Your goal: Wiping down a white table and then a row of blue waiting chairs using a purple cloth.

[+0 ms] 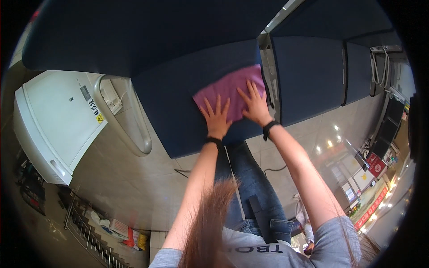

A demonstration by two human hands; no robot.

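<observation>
A pinkish-purple cloth (230,91) lies spread flat on the dark blue padded seat (170,111) in front of me. My left hand (217,117) rests on its near left part, fingers spread and pointing away from me. Over its right part lies my right hand (256,103), the fingers also stretched out flat. Neither hand grips the cloth; both press on it from above. The cloth's right corner reaches the seat's right edge, by a grey metal gap. Each wrist wears a black band.
A curved grey armrest (125,114) borders the seat on the left, with a white cabinet-like machine (62,120) beyond it. The dark blue backrest (147,27) rises behind. To the right stand more blue seats (308,80) and a looped pale cable (383,67). Tiled floor (129,187) lies below.
</observation>
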